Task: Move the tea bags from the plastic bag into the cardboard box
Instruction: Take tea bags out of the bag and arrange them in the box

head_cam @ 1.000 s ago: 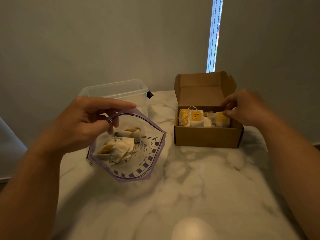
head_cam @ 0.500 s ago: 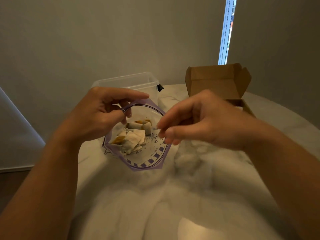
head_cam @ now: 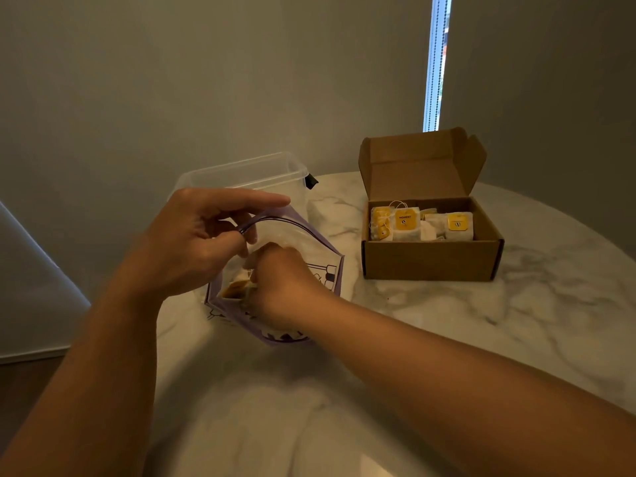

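A clear plastic bag [head_cam: 327, 249] with purple edges lies on the marble table, its mouth held wide. My left hand [head_cam: 199, 242] pinches the bag's zip rim between thumb and fingers. My right hand [head_cam: 282, 284] is inside the bag, its fingers curled down onto the tea bags [head_cam: 235, 289], which show white and yellow at the bag's left side. Whether it holds one is hidden. The open cardboard box [head_cam: 430, 259] stands to the right, lid flap up, with several white tea bags with yellow tags [head_cam: 406, 223] lined up inside.
A clear plastic tub [head_cam: 247, 175] with a black clip stands behind the bag, against the wall. The round marble table [head_cam: 447, 318] curves away at the right and front. A bright window slit [head_cam: 436, 63] is behind the box.
My right hand left the cardboard box, crossed to the left and went down into the plastic bag. My left hand kept its pinch on the bag's rim.
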Tool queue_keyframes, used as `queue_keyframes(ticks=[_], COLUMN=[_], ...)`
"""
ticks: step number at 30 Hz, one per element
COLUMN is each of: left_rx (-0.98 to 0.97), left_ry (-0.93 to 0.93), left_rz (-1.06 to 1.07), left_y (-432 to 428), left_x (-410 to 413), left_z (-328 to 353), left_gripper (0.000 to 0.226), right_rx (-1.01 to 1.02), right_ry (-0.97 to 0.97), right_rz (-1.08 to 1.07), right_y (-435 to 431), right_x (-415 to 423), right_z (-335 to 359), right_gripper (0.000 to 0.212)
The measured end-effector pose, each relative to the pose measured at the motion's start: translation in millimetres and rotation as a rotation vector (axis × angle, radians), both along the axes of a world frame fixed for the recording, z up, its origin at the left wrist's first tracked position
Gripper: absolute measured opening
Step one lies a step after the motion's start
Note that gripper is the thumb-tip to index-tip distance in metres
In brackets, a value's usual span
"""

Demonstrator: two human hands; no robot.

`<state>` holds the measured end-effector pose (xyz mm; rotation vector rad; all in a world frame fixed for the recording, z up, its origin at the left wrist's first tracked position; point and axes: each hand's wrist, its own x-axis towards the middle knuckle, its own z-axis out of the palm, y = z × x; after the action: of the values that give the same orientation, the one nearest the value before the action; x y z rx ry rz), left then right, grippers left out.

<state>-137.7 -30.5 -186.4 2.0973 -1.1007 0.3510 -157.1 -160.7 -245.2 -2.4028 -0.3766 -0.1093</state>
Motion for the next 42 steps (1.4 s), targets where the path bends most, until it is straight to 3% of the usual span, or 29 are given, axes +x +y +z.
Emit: queue_keyframes(ticks=[8,12,18,22,26,29,32,36,38,42], left_rx=[0.011,0.019,0.021,0.017,0.008,0.008,0.026,0.026,0.029,0.025], left_ry=[-0.01,-0.012,-0.007,-0.018,-0.01,0.006,0.015,0.047,0.048,0.032], left_rz=[-0.011,-0.003,0.017,0.019,0.013,0.006,0.006,0.003,-0.003,-0.005], left_y=[-0.4,-2.4,-2.9,-3.7,-3.8,-4.0,-3.9,-4.4,-4.9,-4.8], left_x=[1.3,-0.1,-1.2,-2.4,-3.2,-3.2,-2.6,-4.3,-5.2,-4.5], left_z=[-1.5,-2.6,-3.0,-1.9,-1.4,-0.5,-0.8,-1.7,-1.0,0.6], left_gripper=[0.066,0.064,0.063,0.064,0.065,0.063,0.06,0.054,0.055,0.058], right_rx=[-0.101,-0.067,-0.163,-0.087,-0.058,-0.042,0.057,0.521,0.656,0.874], right_ry=[-0.164,-0.13,-0.164,-0.176,-0.15,-0.122,-0.131,0.11,0.185,0.161], right_rz=[-0.084,0.028,0.052,0.036,-0.005,-0.003,0.001,0.067,0.137,0.203], right_y=[15.9,7.3,14.1,14.2,0.1,-21.0,-48.7,-87.0,-105.0,-139.2], right_x=[15.7,1.5,6.8,4.0,-6.6,-29.0,-48.7,-56.4,-57.0,-53.6], right_z=[-22.7,-17.7,-24.4,-23.2,-11.8,-3.3,8.4,23.8,33.6,52.0], right_gripper=[0.012,0.032,0.027,0.03,0.014,0.02,0.015,0.011,0.015,0.02])
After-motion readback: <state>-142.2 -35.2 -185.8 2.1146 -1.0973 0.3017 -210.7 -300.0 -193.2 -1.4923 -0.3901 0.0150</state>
